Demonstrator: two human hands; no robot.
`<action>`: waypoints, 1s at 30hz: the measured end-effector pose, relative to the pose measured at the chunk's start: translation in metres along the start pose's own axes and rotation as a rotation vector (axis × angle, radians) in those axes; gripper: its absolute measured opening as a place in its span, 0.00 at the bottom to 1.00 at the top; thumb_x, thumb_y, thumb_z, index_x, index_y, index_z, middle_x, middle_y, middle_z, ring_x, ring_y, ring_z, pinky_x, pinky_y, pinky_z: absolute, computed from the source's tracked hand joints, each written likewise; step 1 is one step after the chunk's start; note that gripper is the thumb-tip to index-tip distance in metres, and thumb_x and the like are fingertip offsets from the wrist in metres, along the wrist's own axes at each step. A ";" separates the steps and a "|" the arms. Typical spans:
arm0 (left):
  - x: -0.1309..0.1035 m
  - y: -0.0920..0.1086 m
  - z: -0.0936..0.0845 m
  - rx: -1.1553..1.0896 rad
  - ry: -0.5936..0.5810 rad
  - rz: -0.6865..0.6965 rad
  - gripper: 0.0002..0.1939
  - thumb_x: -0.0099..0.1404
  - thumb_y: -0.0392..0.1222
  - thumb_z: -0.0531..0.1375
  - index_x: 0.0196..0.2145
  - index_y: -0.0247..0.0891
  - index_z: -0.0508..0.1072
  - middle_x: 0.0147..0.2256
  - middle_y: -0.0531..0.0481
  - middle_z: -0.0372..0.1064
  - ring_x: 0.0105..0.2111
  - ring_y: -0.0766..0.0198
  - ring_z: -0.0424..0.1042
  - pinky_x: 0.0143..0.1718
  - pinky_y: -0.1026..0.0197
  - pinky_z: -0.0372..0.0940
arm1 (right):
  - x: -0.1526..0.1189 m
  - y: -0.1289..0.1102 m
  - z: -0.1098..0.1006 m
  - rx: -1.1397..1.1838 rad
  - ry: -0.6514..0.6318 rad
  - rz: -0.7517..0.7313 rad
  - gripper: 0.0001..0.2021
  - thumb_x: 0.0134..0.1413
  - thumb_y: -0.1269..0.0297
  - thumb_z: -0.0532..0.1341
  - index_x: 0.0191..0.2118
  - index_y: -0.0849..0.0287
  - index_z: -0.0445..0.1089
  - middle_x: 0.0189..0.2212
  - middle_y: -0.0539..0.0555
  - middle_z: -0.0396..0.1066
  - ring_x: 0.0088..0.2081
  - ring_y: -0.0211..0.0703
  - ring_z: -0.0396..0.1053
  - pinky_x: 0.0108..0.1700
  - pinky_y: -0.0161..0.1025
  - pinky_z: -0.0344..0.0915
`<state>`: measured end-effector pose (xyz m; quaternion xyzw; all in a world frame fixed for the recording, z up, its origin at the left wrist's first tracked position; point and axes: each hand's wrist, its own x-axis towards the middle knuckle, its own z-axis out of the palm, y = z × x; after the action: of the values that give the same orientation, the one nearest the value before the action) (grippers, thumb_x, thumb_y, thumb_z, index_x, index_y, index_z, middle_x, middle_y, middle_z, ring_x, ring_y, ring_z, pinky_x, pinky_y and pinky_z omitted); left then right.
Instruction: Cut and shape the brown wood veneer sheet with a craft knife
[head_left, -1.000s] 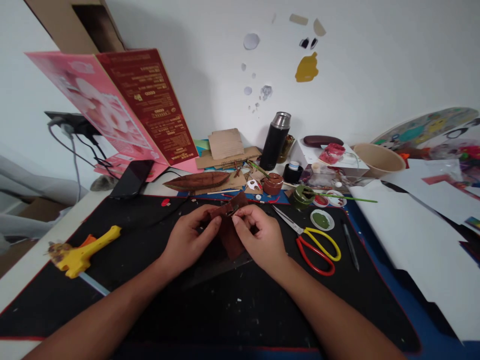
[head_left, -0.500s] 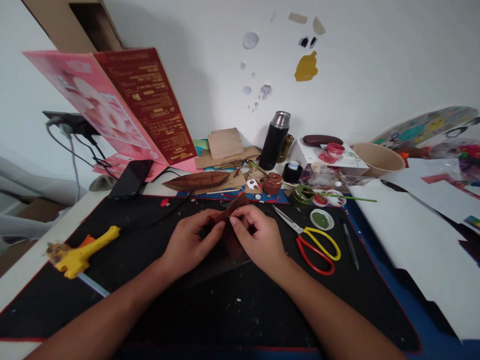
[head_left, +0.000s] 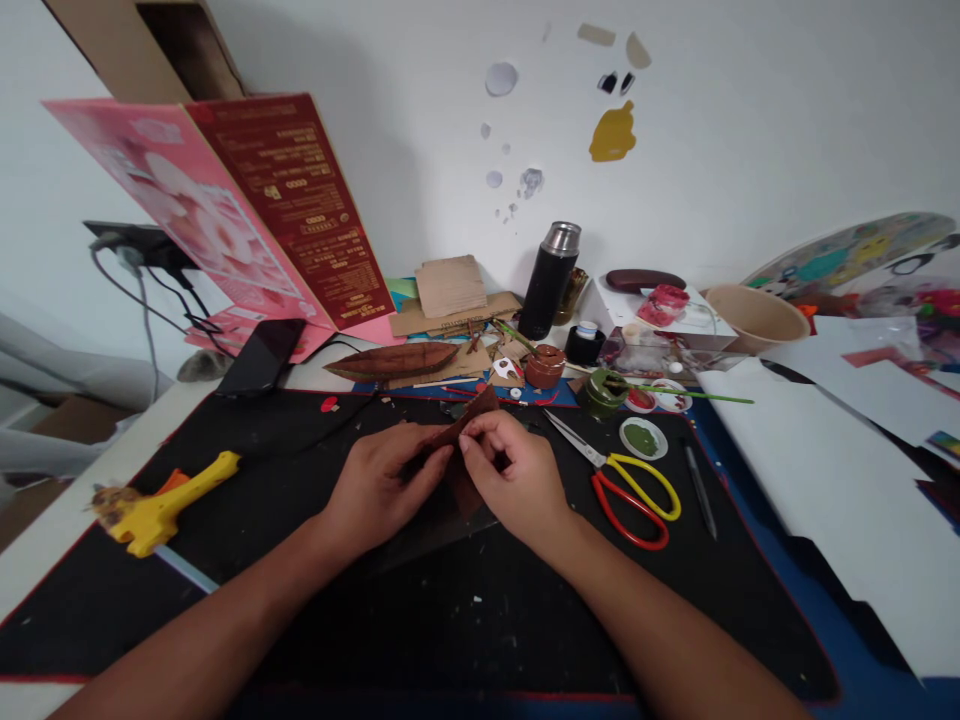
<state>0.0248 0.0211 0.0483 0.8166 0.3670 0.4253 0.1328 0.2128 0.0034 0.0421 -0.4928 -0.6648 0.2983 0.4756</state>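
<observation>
A thin reddish-brown sheet piece (head_left: 466, 415) is pinched between my two hands above the black mat (head_left: 405, 640); its material I cannot make out. My left hand (head_left: 386, 480) grips its left side between thumb and fingers. Close beside it, my right hand (head_left: 517, 465) pinches the near edge with thumb and forefinger. Below the fingers shows more dark brown sheet (head_left: 466, 490), partly hidden by the hands. Just right of my right hand lie scissors (head_left: 619, 480) with one yellow and one red handle.
A yellow glue gun (head_left: 169, 505) lies at left. Behind the hands are a brown boat-shaped piece (head_left: 394, 361), a brown paint jar (head_left: 545, 368), a green paint jar (head_left: 602, 396) and a black flask (head_left: 550, 285). A dish of green paint (head_left: 643, 439) and a pen (head_left: 700, 492) sit at right.
Both hands keep their pinch on the brown sheet piece, with only a very slight shift of the fingers. Everything else stays in place.
</observation>
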 end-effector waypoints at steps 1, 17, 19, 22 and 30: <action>0.000 0.000 0.000 0.001 -0.004 0.001 0.09 0.71 0.39 0.62 0.46 0.40 0.81 0.35 0.49 0.83 0.32 0.61 0.81 0.39 0.61 0.75 | 0.000 0.000 0.001 0.006 0.002 0.001 0.04 0.63 0.63 0.60 0.37 0.54 0.70 0.19 0.42 0.61 0.21 0.35 0.60 0.25 0.34 0.56; -0.002 0.001 0.002 0.021 0.000 -0.012 0.10 0.71 0.39 0.61 0.45 0.41 0.81 0.34 0.49 0.82 0.31 0.61 0.80 0.38 0.60 0.74 | 0.003 0.000 0.008 0.025 0.063 0.029 0.02 0.55 0.65 0.60 0.33 0.53 0.65 0.18 0.40 0.54 0.19 0.34 0.53 0.24 0.34 0.52; -0.002 0.002 0.002 0.001 0.003 -0.042 0.10 0.71 0.39 0.60 0.45 0.41 0.81 0.34 0.49 0.82 0.32 0.61 0.80 0.36 0.61 0.73 | 0.006 0.002 0.006 0.068 0.083 0.067 0.03 0.55 0.64 0.60 0.33 0.53 0.64 0.18 0.40 0.53 0.20 0.34 0.52 0.24 0.34 0.51; 0.000 0.004 0.001 -0.052 -0.006 -0.139 0.10 0.70 0.41 0.60 0.42 0.41 0.82 0.35 0.49 0.83 0.32 0.60 0.80 0.34 0.63 0.72 | 0.008 0.007 0.002 0.141 0.112 0.121 0.04 0.55 0.63 0.61 0.33 0.53 0.63 0.18 0.39 0.51 0.20 0.35 0.51 0.24 0.34 0.51; 0.008 -0.018 -0.009 -0.386 0.234 -0.576 0.16 0.66 0.54 0.65 0.40 0.38 0.80 0.31 0.51 0.78 0.28 0.63 0.73 0.28 0.63 0.67 | 0.009 0.011 -0.008 0.265 0.088 0.152 0.06 0.59 0.60 0.61 0.34 0.54 0.65 0.22 0.42 0.54 0.24 0.36 0.52 0.26 0.35 0.53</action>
<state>0.0115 0.0380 0.0490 0.5855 0.5076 0.5223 0.3559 0.2235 0.0149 0.0387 -0.4870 -0.5591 0.3967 0.5411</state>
